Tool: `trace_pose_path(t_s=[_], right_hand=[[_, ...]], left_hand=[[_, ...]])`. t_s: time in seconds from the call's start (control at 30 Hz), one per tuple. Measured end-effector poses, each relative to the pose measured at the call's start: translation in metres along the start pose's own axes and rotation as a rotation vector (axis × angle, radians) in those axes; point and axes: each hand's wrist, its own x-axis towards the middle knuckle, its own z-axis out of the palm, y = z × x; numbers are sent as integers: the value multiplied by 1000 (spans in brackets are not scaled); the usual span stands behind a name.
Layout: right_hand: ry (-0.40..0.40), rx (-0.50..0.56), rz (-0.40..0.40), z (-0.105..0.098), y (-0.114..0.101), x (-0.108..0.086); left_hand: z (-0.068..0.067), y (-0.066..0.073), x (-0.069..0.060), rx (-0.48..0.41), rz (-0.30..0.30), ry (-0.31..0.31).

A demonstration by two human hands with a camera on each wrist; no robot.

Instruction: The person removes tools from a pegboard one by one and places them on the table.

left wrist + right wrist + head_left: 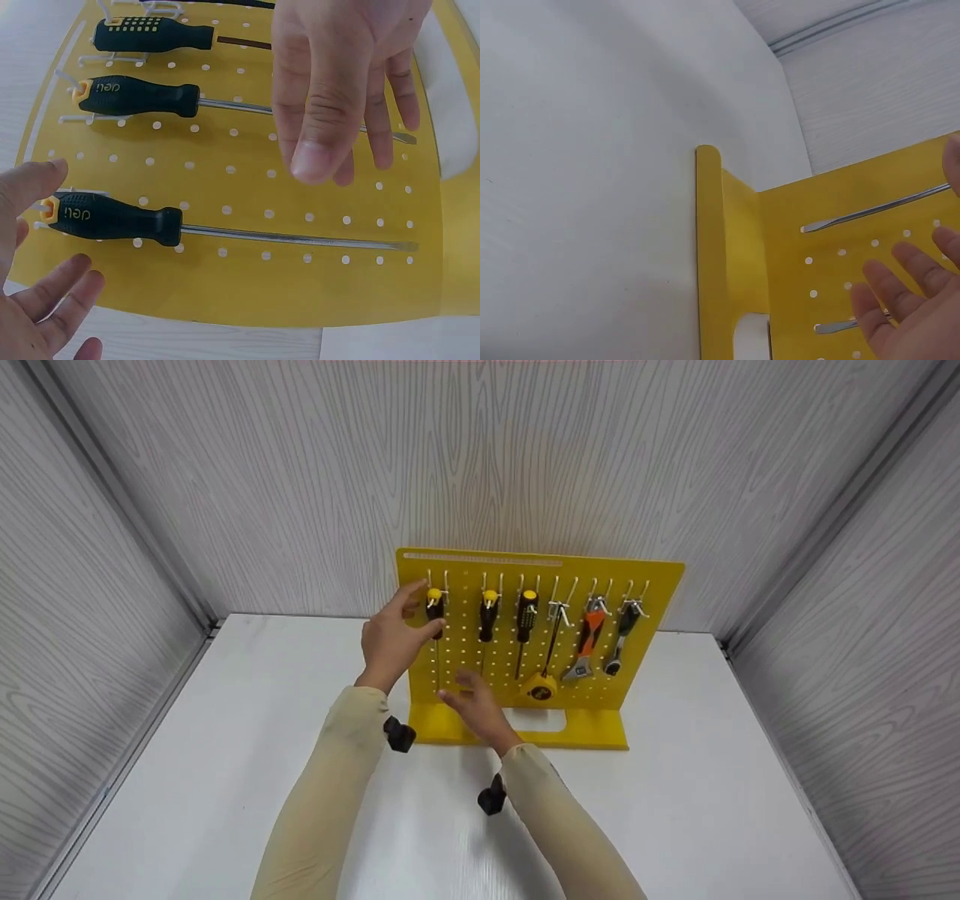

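A yellow pegboard stands upright with tools on hooks. At its left end hangs a screwdriver with a black and yellow handle, which the left wrist view shows as the lowest screwdriver. My left hand is around that handle with fingers and thumb spread; in the left wrist view the left hand has a gap to it. My right hand is lower, before the board near the shafts, fingers apart and holding nothing. In the right wrist view the right hand is beside two shaft tips.
Farther right on the board hang a second screwdriver, a third screwdriver, a yellow tape measure, an orange-handled adjustable wrench and a ratchet-like tool. The board's base rests on a white table between grey wood-grain walls.
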Motion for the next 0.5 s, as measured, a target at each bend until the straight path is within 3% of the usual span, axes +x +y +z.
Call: trace_pose_path(t_s=[0.5], right_hand=[[-44, -13, -35, -4, -8, 10]], left_hand=[[11, -6, 5, -4, 9, 14]])
